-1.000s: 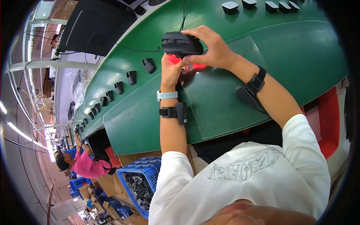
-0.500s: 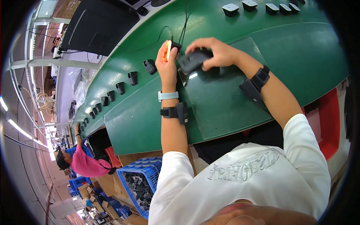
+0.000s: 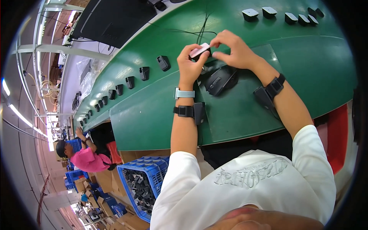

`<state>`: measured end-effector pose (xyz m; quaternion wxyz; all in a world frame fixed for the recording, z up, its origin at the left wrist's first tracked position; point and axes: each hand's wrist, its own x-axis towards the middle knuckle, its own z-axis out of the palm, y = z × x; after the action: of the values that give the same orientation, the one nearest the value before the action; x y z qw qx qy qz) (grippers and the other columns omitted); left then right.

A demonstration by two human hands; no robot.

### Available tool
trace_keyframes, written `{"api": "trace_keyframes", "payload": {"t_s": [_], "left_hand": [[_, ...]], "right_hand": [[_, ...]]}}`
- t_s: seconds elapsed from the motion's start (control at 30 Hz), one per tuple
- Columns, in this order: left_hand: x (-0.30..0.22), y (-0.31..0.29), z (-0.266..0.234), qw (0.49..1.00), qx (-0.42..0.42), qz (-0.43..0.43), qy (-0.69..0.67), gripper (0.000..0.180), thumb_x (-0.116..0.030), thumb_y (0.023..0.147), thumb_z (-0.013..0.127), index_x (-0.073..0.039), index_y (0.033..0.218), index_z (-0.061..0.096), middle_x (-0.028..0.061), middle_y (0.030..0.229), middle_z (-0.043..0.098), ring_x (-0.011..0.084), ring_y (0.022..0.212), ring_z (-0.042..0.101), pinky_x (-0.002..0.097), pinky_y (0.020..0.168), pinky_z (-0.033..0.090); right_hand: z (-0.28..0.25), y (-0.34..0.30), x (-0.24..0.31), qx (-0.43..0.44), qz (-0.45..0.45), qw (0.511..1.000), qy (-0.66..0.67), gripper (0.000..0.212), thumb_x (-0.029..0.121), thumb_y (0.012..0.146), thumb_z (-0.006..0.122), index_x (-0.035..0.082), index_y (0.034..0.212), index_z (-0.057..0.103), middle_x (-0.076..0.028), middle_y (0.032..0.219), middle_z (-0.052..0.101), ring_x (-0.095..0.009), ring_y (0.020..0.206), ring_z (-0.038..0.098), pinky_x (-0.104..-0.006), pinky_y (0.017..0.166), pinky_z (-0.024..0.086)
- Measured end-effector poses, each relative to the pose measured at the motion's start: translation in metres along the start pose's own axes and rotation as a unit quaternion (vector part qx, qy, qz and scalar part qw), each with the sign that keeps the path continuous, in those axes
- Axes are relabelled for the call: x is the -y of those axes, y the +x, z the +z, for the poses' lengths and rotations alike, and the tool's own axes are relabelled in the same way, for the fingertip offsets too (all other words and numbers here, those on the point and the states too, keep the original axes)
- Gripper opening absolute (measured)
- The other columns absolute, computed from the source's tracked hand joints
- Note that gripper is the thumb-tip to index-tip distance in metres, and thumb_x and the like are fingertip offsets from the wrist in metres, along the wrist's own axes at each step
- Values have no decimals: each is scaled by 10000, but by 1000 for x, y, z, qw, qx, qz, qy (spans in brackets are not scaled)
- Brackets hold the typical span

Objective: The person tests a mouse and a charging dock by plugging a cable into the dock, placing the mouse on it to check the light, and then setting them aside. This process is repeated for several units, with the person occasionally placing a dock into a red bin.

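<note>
My left hand (image 3: 188, 66) grips a small black block-like device with a pale, flat top (image 3: 199, 51), fingers along one side and thumb on the other. My right hand (image 3: 237, 51) is just right of the device, thumb and index finger apart beside its edge; whether a fingertip touches it I cannot tell. Below both hands, a black computer mouse (image 3: 219, 81) lies on the clear sheet (image 3: 245, 111) covering part of the green table. Thin black cables (image 3: 201, 30) run across the table behind the device.
Several black holders (image 3: 163, 63) form a row curving away to the left. Several white-topped devices (image 3: 250, 14) stand at the far right. A black monitor (image 3: 107, 23) is at the far left. Below the table edge sits a blue crate (image 3: 147, 163) of black parts. A co-worker in pink (image 3: 90, 159) sits farther left.
My right hand has let go of the mouse, which rests on the sheet, and moved up to the device. The orange glow at the device is gone. The view has shifted slightly.
</note>
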<state>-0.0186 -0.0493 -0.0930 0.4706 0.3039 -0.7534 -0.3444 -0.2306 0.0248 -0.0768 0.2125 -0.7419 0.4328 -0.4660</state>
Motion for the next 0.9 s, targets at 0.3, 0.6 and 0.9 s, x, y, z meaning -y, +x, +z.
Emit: {"api": "trace_keyframes", "payload": {"t_s": [0.3, 0.6, 0.9], "left_hand": [[-5, -1, -6, 999, 33, 16, 1, 268, -99, 773, 843, -8, 974, 689, 56, 910, 682, 148, 835, 619, 286, 769, 496], [-7, 3, -8, 998, 41, 45, 9, 275, -103, 755, 850, -18, 960, 687, 47, 885, 671, 155, 834, 620, 294, 746, 490], [-10, 3, -6, 999, 26, 43, -16, 260, -95, 748, 835, -17, 942, 681, 63, 890, 672, 186, 831, 640, 316, 769, 506]], "right_hand": [[9, 4, -22, -55, -71, 986, -142, 168, 183, 979, 666, 65, 1095, 700, -91, 1116, 674, -307, 1197, 552, -433, 1081, 400], [9, 4, -22, -47, -70, 988, -130, 153, 175, 987, 655, 48, 1057, 704, -101, 1032, 691, -297, 1072, 587, -425, 1070, 404], [10, 6, -21, -38, -78, 990, -113, 146, 162, 986, 649, 40, 1050, 695, -91, 977, 687, -291, 983, 592, -420, 1053, 412]]}}
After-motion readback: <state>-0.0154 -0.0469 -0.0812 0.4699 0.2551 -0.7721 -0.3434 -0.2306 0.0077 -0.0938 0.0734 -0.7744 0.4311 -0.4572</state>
